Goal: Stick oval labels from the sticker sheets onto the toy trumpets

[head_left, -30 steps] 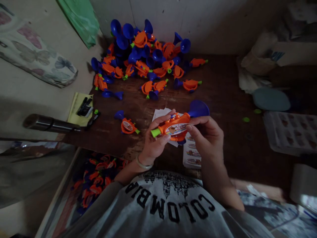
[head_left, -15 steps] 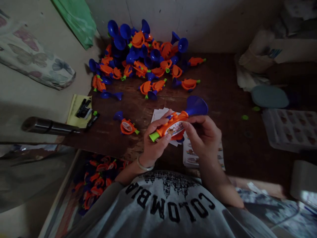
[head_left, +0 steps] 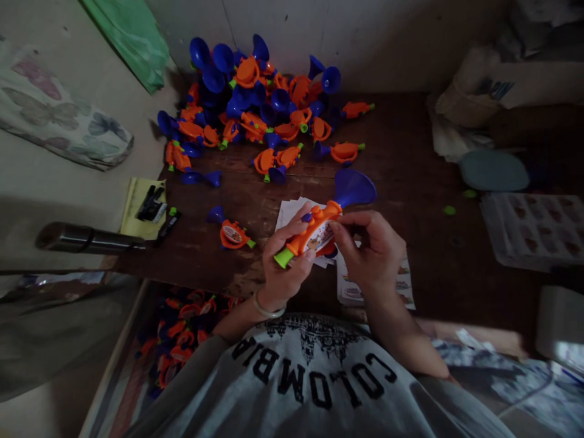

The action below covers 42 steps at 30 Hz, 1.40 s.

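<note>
Over the tabletop's [head_left: 438, 255] near edge, your left hand [head_left: 283, 261] grasps a toy trumpet [head_left: 327, 213] while your right hand [head_left: 376, 252] pinches at its sticker [head_left: 318, 237], seemingly smoothing it, next needing even pressure.

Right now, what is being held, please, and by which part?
A toy trumpet: left hand on its body near the green mouthpiece, right hand at its label, nearer the bell.

green sheet [head_left: 128, 41] far left, butterfly-print cloth [head_left: 61, 115] left, black markers [head_left: 152, 204] on yellow paper [head_left: 132, 204], dark cylinder [head_left: 84, 236] nearer, blue-green oval object [head_left: 494, 170] right on the brown desk [head_left: 401, 176]
</note>
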### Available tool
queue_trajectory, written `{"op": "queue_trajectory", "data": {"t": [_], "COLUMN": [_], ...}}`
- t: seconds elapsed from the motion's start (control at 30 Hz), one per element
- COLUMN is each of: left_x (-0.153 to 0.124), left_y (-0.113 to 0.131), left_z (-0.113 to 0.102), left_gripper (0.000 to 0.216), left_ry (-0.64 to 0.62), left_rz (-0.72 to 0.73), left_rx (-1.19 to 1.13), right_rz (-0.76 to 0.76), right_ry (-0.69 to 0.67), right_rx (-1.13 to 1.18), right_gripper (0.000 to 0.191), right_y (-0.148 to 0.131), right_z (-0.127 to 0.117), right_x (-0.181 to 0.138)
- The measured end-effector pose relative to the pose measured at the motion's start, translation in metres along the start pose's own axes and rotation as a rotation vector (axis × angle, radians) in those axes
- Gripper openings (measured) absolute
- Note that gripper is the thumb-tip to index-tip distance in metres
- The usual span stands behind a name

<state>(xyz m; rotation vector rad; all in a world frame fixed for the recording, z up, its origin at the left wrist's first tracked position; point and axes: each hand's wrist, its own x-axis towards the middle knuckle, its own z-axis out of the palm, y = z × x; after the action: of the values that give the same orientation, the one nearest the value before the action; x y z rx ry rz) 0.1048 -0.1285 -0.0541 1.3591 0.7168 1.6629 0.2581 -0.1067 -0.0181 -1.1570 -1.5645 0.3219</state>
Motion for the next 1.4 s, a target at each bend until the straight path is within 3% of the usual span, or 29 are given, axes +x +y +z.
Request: {"op": "queue_trajectory", "data": {"t": [0.07,0.1,0.23,0.27,0.37,0.43,0.5,0.57,0.63,0.73,0.8,0.9,1.0,1.1,1.23,1.4], "left_x": [0.000,0.000,0.000,0.000,0.002,0.004,0.006,0.007,0.003,-0.006,-0.013,-0.018,-0.017,-0.014,-0.011,-0.009], "left_y": [0.000,0.000,0.003,0.004,0.008,0.007,0.003,-0.003,-0.010,-0.018,-0.022,-0.032,-0.048,-0.062,-0.070,-0.070], "left_z": [0.000,0.000,-0.001,-0.002,-0.017,-0.037,-0.064,-0.092,-0.116,-0.134,-0.132,-0.116,-0.093,-0.077,-0.072,-0.078], "left_gripper": [0.040,0.040,0.036,0.036,0.034,0.033,0.035,0.040,0.044,0.053,0.065,0.068,0.072,0.070,0.053,0.044], "left_ry": [-0.002,0.002,0.021,0.017,0.031,0.060,0.057,0.006,-0.073,-0.214,-0.277,-0.355,-0.560,-0.699,-0.698,-0.680], "left_rz": [-0.013,-0.023,-0.051,-0.046,0.016,0.104,0.192,0.191,0.042,-0.251,-0.316,-0.203,-0.098,-0.164,-0.248,-0.220], "left_rx": [-0.001,0.002,0.057,0.092,0.261,0.452,0.719,1.022,1.289,1.536,1.588,1.527,1.365,1.249,1.195,1.177], "right_rz": [-0.024,-0.026,-0.036,-0.045,0.009,0.103,0.179,0.229,0.267,0.299,0.314,0.287,0.252,0.243,0.329,0.440], "right_ry": [0.007,0.032,0.090,0.079,0.054,-0.103,-0.402,-0.657,-0.785,-0.825,-0.842,-0.915,-0.960,-0.962,-0.821,-0.570], "right_rx": [-0.057,-0.086,-0.171,-0.191,-0.272,-0.330,-0.401,-0.484,-0.565,-0.646,-0.665,-0.659,-0.652,-0.646,-0.541,-0.245], "right_gripper": [0.004,0.014,0.077,0.082,0.073,0.068,0.072,0.082,0.094,0.104,0.109,0.113,0.113,0.107,0.093,0.070], "right_y": [0.001,0.001,0.006,0.011,0.039,0.061,0.080,0.090,0.094,0.096,0.098,0.102,0.103,0.103,0.106,0.112], "right_z": [0.001,0.002,0.008,0.009,0.009,0.007,0.005,0.006,0.009,0.016,0.021,0.031,0.038,0.038,0.028,0.022], "right_x": [-0.001,-0.002,-0.001,0.001,0.010,0.016,0.017,0.015,0.009,0.003,0.002,0.003,0.004,0.002,-0.006,-0.013]}}
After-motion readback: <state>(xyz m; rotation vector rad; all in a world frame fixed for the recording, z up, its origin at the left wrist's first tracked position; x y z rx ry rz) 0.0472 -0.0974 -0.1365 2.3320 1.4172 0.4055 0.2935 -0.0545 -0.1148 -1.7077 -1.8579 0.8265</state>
